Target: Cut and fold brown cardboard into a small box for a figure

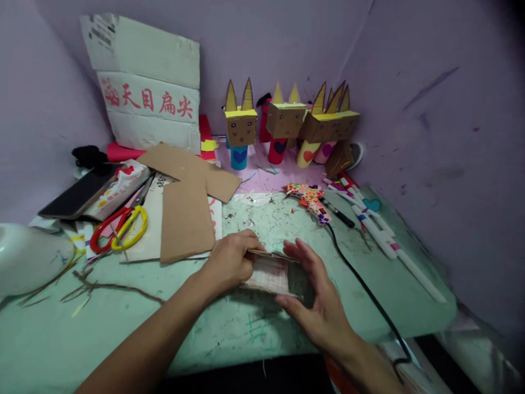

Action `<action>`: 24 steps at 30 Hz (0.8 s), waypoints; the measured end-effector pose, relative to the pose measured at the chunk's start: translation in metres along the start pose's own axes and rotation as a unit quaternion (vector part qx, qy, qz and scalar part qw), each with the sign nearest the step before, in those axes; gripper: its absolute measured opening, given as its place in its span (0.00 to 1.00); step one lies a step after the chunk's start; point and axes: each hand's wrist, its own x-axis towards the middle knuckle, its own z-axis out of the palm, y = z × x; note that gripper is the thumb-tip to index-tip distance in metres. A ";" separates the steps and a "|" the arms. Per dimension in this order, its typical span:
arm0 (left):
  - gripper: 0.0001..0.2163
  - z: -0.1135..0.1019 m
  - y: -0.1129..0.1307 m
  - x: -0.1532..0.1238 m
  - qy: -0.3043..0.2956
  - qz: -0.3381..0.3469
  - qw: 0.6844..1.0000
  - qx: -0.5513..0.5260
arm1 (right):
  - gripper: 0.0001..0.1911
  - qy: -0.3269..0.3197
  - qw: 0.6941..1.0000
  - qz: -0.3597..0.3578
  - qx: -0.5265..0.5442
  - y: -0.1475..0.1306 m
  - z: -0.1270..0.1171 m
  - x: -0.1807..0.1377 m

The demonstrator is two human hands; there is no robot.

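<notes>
My left hand [229, 261] and my right hand [315, 298] both grip a small folded cardboard piece [268, 273] just above the green table [123, 323]. The left hand's fingers curl over the piece's left end. My right hand cups its right end, thumb underneath and fingers along the top edge. The piece shows a pale printed face toward me.
Flat cardboard sheets [184, 213] lie to the left of my hands. Red and yellow scissors [118, 227] and a phone [77, 194] lie further left. A patterned glue gun [309, 200] with a black cord [369, 290], several markers [377, 227] and cardboard animal figures [285, 123] stand behind.
</notes>
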 end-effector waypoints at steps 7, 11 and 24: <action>0.23 -0.026 -0.001 -0.008 -0.076 0.007 0.990 -0.115 | 0.14 0.039 0.998 -0.010 -0.041 0.000 0.001 0.016; 0.28 -0.037 0.006 -0.021 -0.091 0.048 0.989 -0.107 | 0.13 0.054 0.996 -0.055 -0.053 0.001 0.002 0.018; 0.13 -0.012 0.003 -0.017 0.012 0.096 0.995 -0.031 | 0.09 0.085 0.993 -0.078 -0.023 0.006 0.008 0.021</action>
